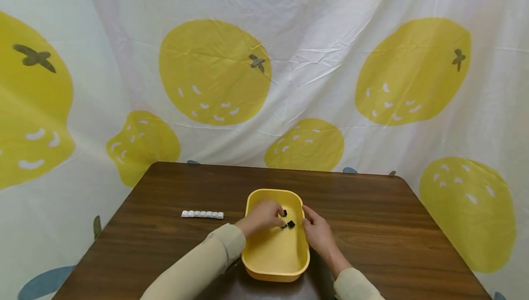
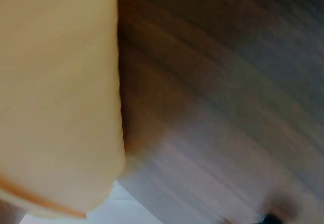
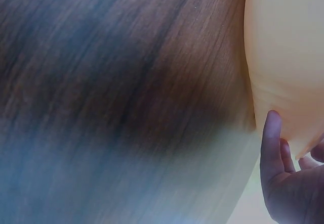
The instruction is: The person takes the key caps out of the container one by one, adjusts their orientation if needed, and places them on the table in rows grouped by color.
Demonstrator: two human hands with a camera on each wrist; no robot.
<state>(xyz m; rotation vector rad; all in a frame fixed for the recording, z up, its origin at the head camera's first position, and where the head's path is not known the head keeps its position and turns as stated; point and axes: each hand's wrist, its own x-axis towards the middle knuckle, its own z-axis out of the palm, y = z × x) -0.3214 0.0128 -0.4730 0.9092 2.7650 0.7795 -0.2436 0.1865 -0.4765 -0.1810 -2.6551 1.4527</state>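
A yellow plastic tray (image 1: 274,258) stands on the table with its long side running away from me. My left hand (image 1: 264,216) reaches over its left rim, fingers bent down toward small black keycaps (image 1: 291,224). One black piece lies right at the fingertips, and whether it is pinched is too small to tell. My right hand (image 1: 319,234) grips the tray's right side. In the right wrist view, its fingers (image 3: 272,143) lie against the outer wall. Left of the tray, several white keycaps (image 1: 202,214) form a straight row.
The dark wooden table (image 1: 372,226) extends on both sides of the tray. Behind its far edge hangs a white cloth (image 1: 306,61) printed with yellow lemons. In the left wrist view, the tray's outer wall (image 2: 55,92) fills the left side.
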